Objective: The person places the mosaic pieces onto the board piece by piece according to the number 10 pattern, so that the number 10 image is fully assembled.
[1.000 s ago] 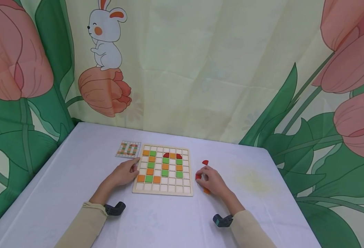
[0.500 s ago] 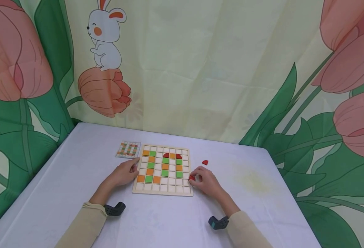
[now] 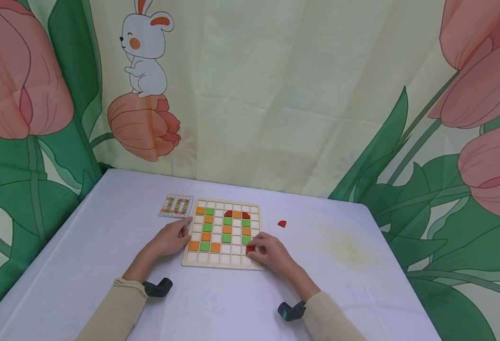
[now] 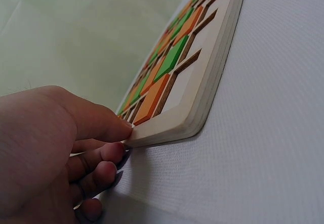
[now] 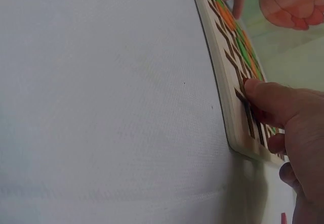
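A square wooden grid board (image 3: 222, 261) lies on the table, with orange, green and red pieces in some cells. My right hand (image 3: 273, 255) pinches a red piece (image 3: 250, 249) between thumb and fingers, low over the board's right part, just below a green square (image 3: 246, 240). The fingers partly cover that piece's shape. At the board's left edge rests my left hand (image 3: 170, 238). In the left wrist view its thumb (image 4: 109, 124) touches the wooden rim near a corner, while the other fingers bend beside it.
A small pattern card (image 3: 176, 205) lies beyond my left hand, left of the board. One red quarter-circle piece (image 3: 281, 223) lies on the white cloth (image 3: 216, 303) right of the board. A printed curtain (image 3: 267, 118) hangs behind the table.
My right hand has moved left with the red piece, from the cloth beside the board to over its right part. An orange piece seen earlier near that hand is now out of sight. My left hand stays put.
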{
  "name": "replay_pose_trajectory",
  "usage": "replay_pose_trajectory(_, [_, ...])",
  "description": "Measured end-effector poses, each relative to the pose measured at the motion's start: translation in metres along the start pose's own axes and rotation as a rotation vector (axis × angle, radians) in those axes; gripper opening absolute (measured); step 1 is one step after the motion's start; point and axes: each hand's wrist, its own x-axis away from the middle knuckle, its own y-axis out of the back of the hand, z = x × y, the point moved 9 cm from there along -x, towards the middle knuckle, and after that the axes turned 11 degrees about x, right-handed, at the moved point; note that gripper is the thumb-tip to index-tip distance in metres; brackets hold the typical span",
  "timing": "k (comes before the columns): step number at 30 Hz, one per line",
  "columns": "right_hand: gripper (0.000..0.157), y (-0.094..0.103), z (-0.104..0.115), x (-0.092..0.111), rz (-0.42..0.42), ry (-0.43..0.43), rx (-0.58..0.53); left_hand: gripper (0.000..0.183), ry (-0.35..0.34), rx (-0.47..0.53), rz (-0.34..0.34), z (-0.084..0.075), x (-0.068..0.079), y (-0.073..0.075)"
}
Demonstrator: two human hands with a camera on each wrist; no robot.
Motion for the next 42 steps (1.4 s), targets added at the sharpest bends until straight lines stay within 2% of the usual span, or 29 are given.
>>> replay_pose_trajectory(13, [0.017,0.002,0.000,-0.004,0.021,0.004,-0.038,0.060,-0.008,-0.014,0.011,-0.004,0.000,-0.002])
replay_pose_trajectory(25, [0.016,0.004,0.000,-0.009,0.030,-0.033,-0.024,0.060,-0.019,-0.018,0.011,-0.006,0.000,-0.002])
replay_pose_trajectory(29, [0.018,0.009,-0.005,-0.002,0.008,-0.035,-0.017,0.060,-0.018,-0.022,0.011,-0.005,-0.001,-0.003])
replay_pose_trajectory(35, [0.017,0.022,-0.021,0.014,-0.050,-0.090,0.013,0.060,-0.017,-0.016,0.003,-0.004,-0.001,-0.002])
replay_pose_trajectory(42, [0.018,0.031,-0.042,0.037,-0.082,-0.150,0.010,0.061,-0.016,-0.003,-0.002,-0.003,0.000,0.000])
